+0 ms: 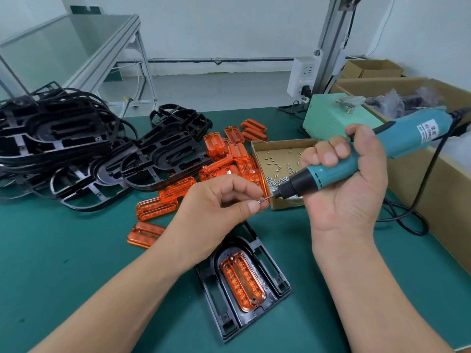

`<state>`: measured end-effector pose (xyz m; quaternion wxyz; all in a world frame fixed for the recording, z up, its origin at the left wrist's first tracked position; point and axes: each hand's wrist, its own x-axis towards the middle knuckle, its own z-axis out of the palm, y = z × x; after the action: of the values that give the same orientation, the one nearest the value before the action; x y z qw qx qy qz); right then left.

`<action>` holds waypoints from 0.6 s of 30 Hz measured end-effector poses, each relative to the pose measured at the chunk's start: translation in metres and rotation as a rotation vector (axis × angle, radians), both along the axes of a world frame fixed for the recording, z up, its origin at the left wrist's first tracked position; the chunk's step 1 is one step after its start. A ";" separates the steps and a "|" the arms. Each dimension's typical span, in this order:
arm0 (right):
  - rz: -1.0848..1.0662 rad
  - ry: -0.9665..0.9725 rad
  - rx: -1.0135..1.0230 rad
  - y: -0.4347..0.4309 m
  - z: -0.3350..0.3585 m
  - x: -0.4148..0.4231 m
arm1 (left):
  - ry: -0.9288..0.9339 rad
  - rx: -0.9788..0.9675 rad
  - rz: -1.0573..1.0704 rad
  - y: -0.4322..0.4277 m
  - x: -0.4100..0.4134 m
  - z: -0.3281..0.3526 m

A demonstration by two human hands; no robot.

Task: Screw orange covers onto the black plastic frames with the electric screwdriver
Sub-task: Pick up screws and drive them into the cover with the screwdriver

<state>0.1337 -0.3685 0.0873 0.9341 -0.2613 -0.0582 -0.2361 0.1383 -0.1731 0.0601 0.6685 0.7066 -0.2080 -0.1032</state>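
The green surface [63, 263] holds everything. Take the black frame [242, 284] right in front of you as the landmark. An orange cover [242, 281] sits in the middle of it. The cover has a screw in its far end. The hole at its near end looks empty.

Far behind the frame, to the left, is a big pile of black frames [63, 146]. Between that pile and your frame lie loose orange covers [156, 207]. Behind the frame, a bit to the right, is a small cardboard box of screws [283, 161].

Your right hand [346, 182] is closed tight around the blue electric screwdriver [369, 156], up above the frame. Its tip points left. Your left hand [221, 207] pinches one small screw [260, 200] between thumb and finger and holds it to the tip.

So the step looks like this: you are putting a screw on the tip for the second hole.

Next you need the screw to sit straight on the tip. Then bring the tool down to the near hole of the cover. Hold it upright over the hole. You may want your left hand on the frame so it does not slide.
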 end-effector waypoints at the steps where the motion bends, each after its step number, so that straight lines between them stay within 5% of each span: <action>1: -0.004 0.000 -0.010 0.001 0.000 0.000 | -0.018 0.009 0.011 0.000 0.000 -0.001; 9: -0.056 0.078 -0.019 0.007 -0.002 0.000 | -0.138 0.157 0.102 0.001 0.000 -0.004; 18: 0.032 0.110 0.112 0.005 -0.005 -0.002 | -0.169 0.179 -0.032 0.009 0.001 0.005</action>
<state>0.1315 -0.3636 0.0820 0.9528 -0.2202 0.0023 -0.2091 0.1393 -0.1639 0.0652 0.5812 0.7661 -0.2648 -0.0721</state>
